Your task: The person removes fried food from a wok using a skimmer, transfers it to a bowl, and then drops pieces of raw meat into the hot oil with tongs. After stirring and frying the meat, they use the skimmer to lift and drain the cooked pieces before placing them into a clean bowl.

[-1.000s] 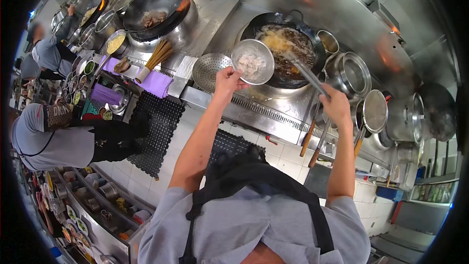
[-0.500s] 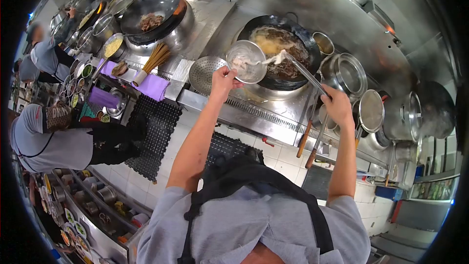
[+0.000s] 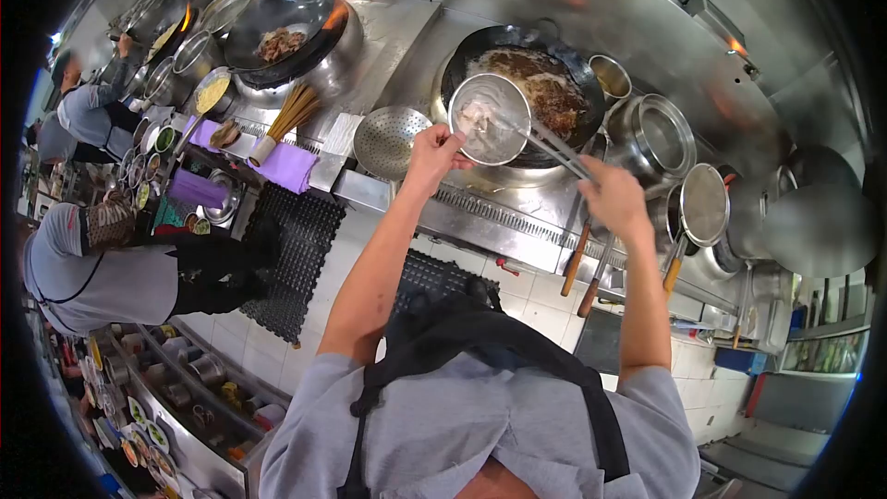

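Note:
My left hand (image 3: 437,159) grips the rim of a metal bowl (image 3: 490,118) that is tilted above the front edge of a large wok. Pale coated pieces (image 3: 479,120) lie inside the bowl. Metal tongs (image 3: 564,154) are held in my right hand (image 3: 612,196), their tips reaching into the bowl; whether they pinch a piece I cannot tell. Behind the bowl, the black wok (image 3: 457,60) holds bubbling oil with browned food (image 3: 554,102). A perforated ladle (image 3: 388,140) rests just left of the bowl.
Another wok (image 3: 319,14) with meat stands at the left, near a bamboo brush (image 3: 288,120) and a purple cloth (image 3: 282,166). Stacked pots (image 3: 661,134) and a strainer (image 3: 704,205) are at the right. A co-worker (image 3: 102,263) stands at the left, others farther back.
The bowl and my left hand have moved right. The tong tips have gone from above the wok, where they held a pale piece, into the bowl. My right hand has shifted left.

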A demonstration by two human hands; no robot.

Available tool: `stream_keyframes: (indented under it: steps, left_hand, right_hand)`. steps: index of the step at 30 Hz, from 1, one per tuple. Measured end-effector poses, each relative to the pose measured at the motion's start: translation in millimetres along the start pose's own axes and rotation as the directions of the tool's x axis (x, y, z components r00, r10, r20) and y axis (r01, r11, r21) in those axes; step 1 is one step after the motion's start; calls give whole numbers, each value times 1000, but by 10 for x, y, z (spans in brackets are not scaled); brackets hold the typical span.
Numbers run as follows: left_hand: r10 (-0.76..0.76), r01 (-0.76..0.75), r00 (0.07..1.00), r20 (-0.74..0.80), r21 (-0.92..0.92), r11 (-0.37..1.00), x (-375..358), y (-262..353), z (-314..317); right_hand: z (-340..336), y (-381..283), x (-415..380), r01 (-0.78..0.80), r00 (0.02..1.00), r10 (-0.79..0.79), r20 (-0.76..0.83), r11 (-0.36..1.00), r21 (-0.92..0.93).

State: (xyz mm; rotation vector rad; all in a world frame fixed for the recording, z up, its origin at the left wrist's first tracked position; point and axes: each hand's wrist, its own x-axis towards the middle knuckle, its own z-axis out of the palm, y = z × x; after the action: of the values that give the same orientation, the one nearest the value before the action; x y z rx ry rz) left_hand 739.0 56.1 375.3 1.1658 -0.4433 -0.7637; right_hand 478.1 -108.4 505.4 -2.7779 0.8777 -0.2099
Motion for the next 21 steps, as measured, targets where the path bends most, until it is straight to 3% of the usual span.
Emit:
stream_keyframes:
  steps: [4, 12, 13, 18, 21]
  left_hand:
    - [-34, 34, 999, 15, 1, 999, 17, 28, 71]
    - [-82, 70, 990, -116, -103, 992, 110, -30, 6]
    - [-92, 78, 988, -124, -110, 991, 109, -39, 2]
    - [-141, 118, 978, -157, -145, 982, 42, -58, 28]
    - [-161, 138, 975, -156, -147, 979, -34, -76, -6]
  right_hand:
    - [39, -130, 107, -9, 998, 16, 65, 994, -110]
    - [-371, 280, 382, -6, 988, 21, -151, 995, 101]
    - [-359, 390, 519, -5, 992, 18, -122, 994, 106]
    - [472, 1278, 1639, 65, 997, -69, 22, 987, 149]
    - [800, 1313, 2033, -86, 995, 82, 56, 994, 73]
